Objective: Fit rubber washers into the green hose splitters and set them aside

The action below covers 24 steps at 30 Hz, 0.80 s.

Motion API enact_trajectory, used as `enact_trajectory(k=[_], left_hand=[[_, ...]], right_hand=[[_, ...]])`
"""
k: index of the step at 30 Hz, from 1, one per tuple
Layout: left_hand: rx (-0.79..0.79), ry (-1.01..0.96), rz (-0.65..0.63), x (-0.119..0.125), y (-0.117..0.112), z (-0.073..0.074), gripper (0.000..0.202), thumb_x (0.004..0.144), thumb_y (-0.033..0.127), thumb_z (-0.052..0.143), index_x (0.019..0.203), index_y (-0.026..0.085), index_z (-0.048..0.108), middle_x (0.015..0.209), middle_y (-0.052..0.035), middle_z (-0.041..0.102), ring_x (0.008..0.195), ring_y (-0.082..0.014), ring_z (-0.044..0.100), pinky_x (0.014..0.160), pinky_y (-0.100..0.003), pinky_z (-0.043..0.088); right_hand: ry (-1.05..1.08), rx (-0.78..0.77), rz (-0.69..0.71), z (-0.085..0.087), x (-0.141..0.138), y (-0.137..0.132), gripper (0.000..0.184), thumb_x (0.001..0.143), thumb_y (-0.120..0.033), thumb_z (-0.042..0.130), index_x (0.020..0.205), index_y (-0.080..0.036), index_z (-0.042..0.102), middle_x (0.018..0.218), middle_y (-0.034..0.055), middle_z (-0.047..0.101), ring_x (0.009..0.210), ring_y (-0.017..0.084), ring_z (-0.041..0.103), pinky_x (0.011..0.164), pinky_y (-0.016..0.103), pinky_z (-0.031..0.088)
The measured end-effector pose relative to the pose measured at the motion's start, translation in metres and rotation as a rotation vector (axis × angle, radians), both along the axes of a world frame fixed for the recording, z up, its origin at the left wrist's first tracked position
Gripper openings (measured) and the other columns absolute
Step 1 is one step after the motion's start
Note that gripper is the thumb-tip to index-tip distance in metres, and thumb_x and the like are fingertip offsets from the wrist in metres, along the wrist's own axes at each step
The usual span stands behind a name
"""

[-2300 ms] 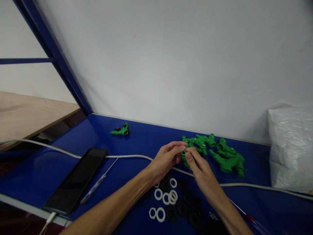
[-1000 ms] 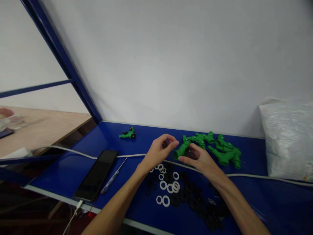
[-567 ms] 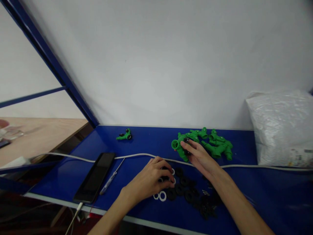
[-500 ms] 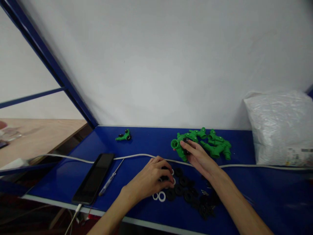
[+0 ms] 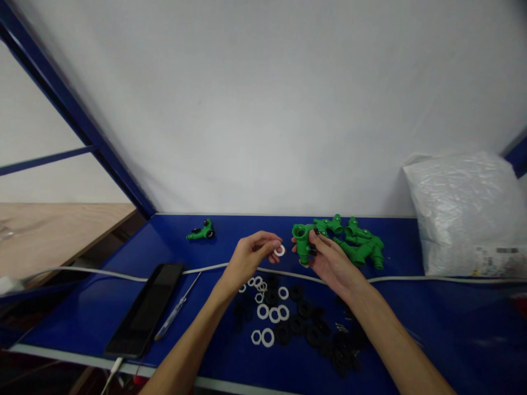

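Note:
My left hand (image 5: 256, 253) pinches a white ring washer (image 5: 280, 250) between thumb and fingers, raised above the blue table. Close by on the right, my right hand (image 5: 327, 255) is closed around a green plastic hose fitting (image 5: 302, 245), its round opening turned upward and black parts on its side. A small gap separates the washer from the fitting. Below my hands lie several white rings (image 5: 267, 337) and several black rings (image 5: 282, 333). Behind my right hand is a group of green fittings (image 5: 362, 244). Another green fitting with black parts (image 5: 201, 230) lies alone at the back left.
A black phone (image 5: 145, 310) with a cable plugged in lies at the left, beside a screwdriver (image 5: 178, 312). A white cord (image 5: 284, 271) crosses the table. Small black parts (image 5: 346, 351) and screws (image 5: 341, 327) lie front right. A plastic-wrapped package (image 5: 469, 214) stands at the right.
My left hand has lifted a white washer from the pile and moved up toward the fitting. My right hand has turned the fitting more upright. The view has shifted slightly.

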<state>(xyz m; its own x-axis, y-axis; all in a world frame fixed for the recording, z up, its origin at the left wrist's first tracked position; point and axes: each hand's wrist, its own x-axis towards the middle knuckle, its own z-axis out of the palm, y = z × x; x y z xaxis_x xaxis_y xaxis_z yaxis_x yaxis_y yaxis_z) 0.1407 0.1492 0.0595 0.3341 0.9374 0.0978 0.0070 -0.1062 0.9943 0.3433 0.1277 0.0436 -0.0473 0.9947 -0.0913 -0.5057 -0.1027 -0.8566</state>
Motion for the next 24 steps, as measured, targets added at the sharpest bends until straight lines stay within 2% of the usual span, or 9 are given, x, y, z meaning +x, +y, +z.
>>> enact_trajectory(k=[2,5,10,15,19,24], left_hand=[[-0.034,-0.111,0.036,0.005,0.018,-0.001,0.036,0.079,0.046,0.08,0.095,0.014,0.074,0.084,-0.0068,0.077,0.068,-0.0161,0.07,0.073,-0.03,0.056],[-0.078,-0.222,0.041,0.011,0.035,-0.003,0.04,0.076,0.045,0.083,0.099,0.014,0.078,0.095,-0.0094,0.079,0.079,-0.0179,0.074,0.088,-0.033,0.057],[-0.154,-0.309,0.0,0.013,0.037,-0.01,0.042,0.077,0.043,0.084,0.107,0.014,0.079,0.107,-0.012,0.079,0.1,-0.0223,0.074,0.103,-0.037,0.054],[-0.206,-0.336,-0.03,0.012,0.027,-0.011,0.037,0.079,0.038,0.082,0.109,0.016,0.078,0.105,-0.0099,0.079,0.094,-0.0198,0.076,0.1,-0.036,0.055],[-0.198,-0.358,-0.055,0.013,0.023,-0.01,0.028,0.082,0.035,0.081,0.104,0.018,0.077,0.102,-0.0071,0.079,0.092,-0.0171,0.075,0.096,-0.031,0.055],[-0.192,-0.354,-0.07,0.014,0.022,-0.011,0.026,0.085,0.035,0.077,0.105,0.019,0.075,0.099,-0.0051,0.078,0.087,-0.0151,0.074,0.089,-0.028,0.054]], right_hand=[[0.007,-0.001,-0.018,-0.002,0.002,0.002,0.043,0.069,-0.055,0.088,0.088,-0.018,0.074,0.098,0.0102,0.078,0.085,0.025,0.071,0.053,0.028,0.045],[0.016,-0.012,-0.036,-0.003,0.003,0.004,0.043,0.069,-0.054,0.088,0.091,-0.02,0.074,0.103,0.0109,0.078,0.087,0.027,0.072,0.054,0.031,0.047],[0.013,-0.063,-0.024,-0.004,0.002,0.005,0.045,0.069,-0.055,0.088,0.096,-0.021,0.075,0.105,0.012,0.078,0.092,0.029,0.072,0.06,0.033,0.052],[0.001,-0.116,-0.005,-0.005,-0.001,0.003,0.043,0.07,-0.054,0.087,0.096,-0.022,0.075,0.107,0.0104,0.078,0.095,0.028,0.072,0.065,0.033,0.053],[-0.02,-0.078,-0.015,-0.006,-0.005,0.0,0.042,0.071,-0.048,0.088,0.103,-0.024,0.074,0.11,0.0082,0.076,0.093,0.026,0.071,0.065,0.032,0.052],[-0.037,-0.052,-0.003,-0.006,-0.007,-0.003,0.04,0.076,-0.045,0.086,0.108,-0.024,0.073,0.11,0.0078,0.075,0.094,0.026,0.071,0.064,0.032,0.05]])
